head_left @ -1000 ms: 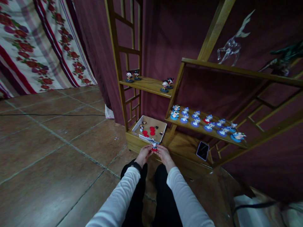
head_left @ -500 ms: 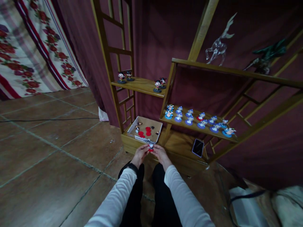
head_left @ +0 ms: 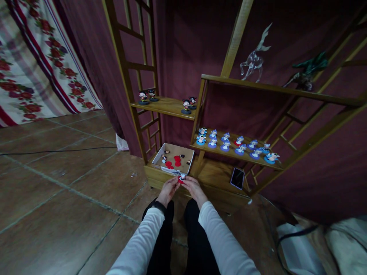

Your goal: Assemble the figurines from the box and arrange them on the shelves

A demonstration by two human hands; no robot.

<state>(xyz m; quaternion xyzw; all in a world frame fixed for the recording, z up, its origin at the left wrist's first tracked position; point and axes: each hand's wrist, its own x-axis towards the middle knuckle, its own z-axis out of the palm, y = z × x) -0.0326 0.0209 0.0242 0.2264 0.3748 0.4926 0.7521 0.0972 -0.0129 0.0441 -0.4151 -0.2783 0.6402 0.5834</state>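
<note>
Between the fingertips of both hands is a small white figurine (head_left: 182, 177) on a red round base (head_left: 180, 181). My left hand (head_left: 169, 189) pinches it from the left, and my right hand (head_left: 194, 187) grips it from the other side. Just beyond my fingers stands a shallow cardboard box (head_left: 187, 152) on the low shelf. Inside lie several red discs (head_left: 177, 160) and a few small dark-and-white figurine pieces (head_left: 164, 157). The finer details of the held figurine are too small to make out.
Several blue and purple figurines (head_left: 225, 145) stand in two rows on the middle shelf (head_left: 243, 154). Dark-haired figurines (head_left: 186, 106) occupy the upper left shelf (head_left: 169, 107). A phone or tablet (head_left: 237, 178) lies lower right. A glass deer (head_left: 254, 57) tops the unit.
The figurine has tilted slightly between my fingers, its red base now showing more to the left. The whole view has shifted a little; both hands keep their hold.
</note>
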